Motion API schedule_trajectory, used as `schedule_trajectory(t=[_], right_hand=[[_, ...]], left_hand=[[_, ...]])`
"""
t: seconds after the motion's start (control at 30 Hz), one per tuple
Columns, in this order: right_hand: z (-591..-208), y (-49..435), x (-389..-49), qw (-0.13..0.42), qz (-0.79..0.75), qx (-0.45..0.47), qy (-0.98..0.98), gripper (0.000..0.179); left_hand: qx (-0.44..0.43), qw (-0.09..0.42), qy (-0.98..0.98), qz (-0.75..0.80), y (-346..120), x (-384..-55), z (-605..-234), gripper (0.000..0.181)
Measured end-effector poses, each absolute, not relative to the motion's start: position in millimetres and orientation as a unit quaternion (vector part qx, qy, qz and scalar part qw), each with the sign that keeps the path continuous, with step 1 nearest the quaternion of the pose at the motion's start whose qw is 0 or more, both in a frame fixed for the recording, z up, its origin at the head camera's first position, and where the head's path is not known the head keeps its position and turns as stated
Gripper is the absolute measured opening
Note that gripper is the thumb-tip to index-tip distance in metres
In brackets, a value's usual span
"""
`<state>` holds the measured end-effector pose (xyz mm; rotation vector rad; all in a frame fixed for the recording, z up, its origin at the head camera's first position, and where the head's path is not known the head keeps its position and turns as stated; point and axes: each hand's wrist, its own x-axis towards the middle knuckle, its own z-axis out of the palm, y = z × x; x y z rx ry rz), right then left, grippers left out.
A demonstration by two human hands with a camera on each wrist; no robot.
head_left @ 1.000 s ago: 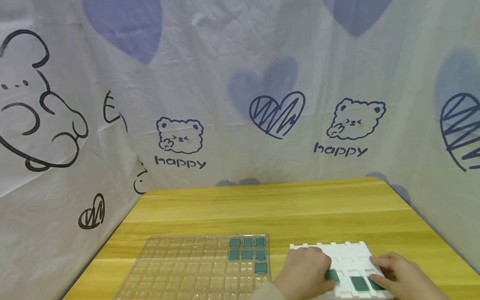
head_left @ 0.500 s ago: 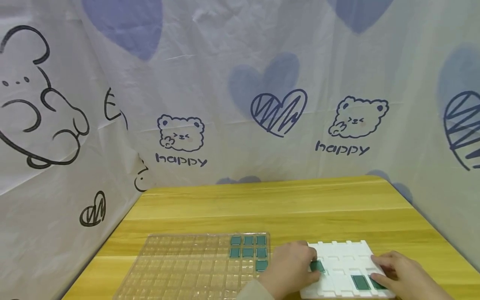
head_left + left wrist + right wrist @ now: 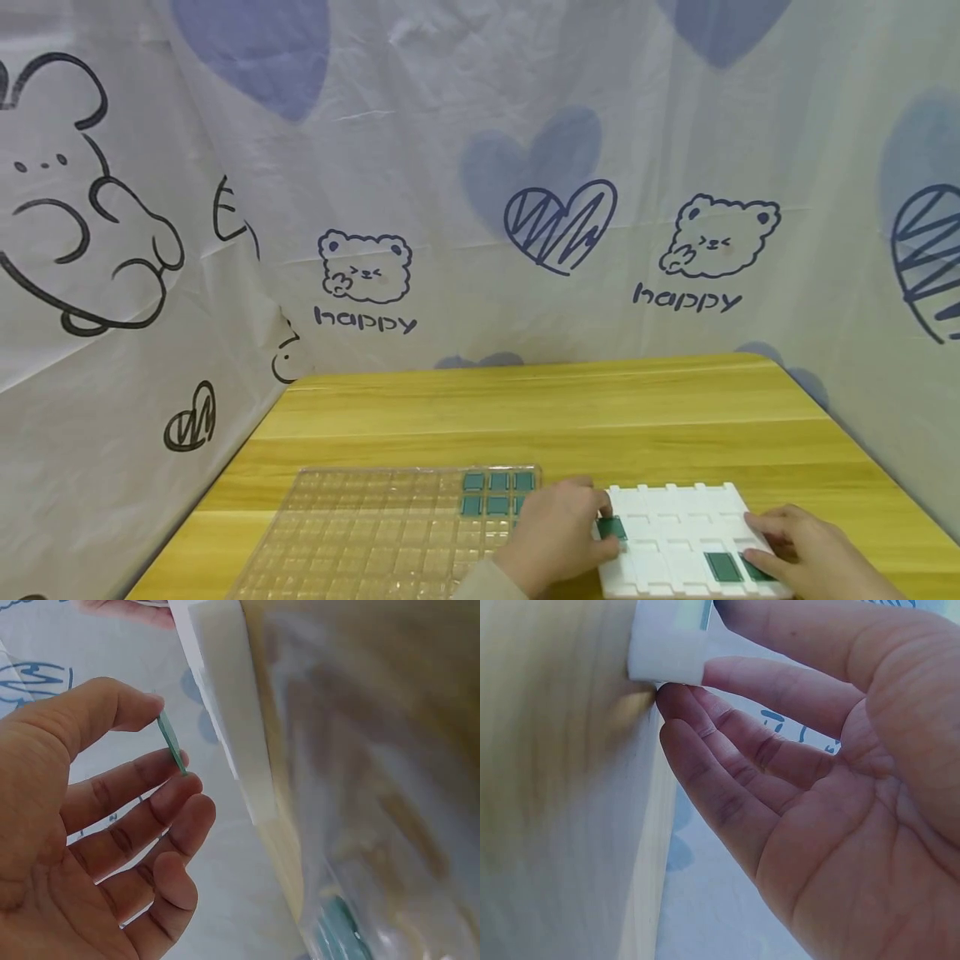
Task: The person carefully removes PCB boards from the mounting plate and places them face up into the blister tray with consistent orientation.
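Note:
My left hand pinches a thin green square chip between thumb and fingertips. In the left wrist view the chip stands edge-on, and the other fingers are bent loosely below it. It overlaps the left edge of the white tray in the head view. At that tray's right edge, my right hand grips the side, its thumb over a green chip that it partly covers. Another green chip lies in the slot beside it. The right wrist view shows fingertips against the tray's white side.
A clear plastic tray with many small compartments lies on the wooden table, left of the white tray. Several green chips sit in its far right corner, partly behind my left hand. Printed white cloth hangs behind the table and at both sides.
My left hand has moved left with the green chip, from over the white tray to its left edge, now covering part of the clear tray's chips. The right hand has stayed at the white tray.

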<state>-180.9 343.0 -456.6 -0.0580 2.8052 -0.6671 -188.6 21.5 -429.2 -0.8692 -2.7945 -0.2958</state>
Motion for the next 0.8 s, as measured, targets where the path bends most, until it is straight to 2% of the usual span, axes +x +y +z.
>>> schedule_trajectory(t=[0.13,0.37,0.8], right_hand=[[-457,344,-181,0.130,-0.228,-0.020,0.965,0.068],[-457,345,-180,0.121,-0.223,-0.031,0.967,0.067],[-458,345,-181,0.115,-0.221,-0.035,0.968,0.067]], left_hand=[[-0.287,0.089,-0.946,-0.123,13,-190,-429,0.013],[-0.288,0.112,-0.939,-0.152,1,-192,-428,0.013],[-0.264,0.103,-0.942,-0.182,-16,-197,-423,0.020]])
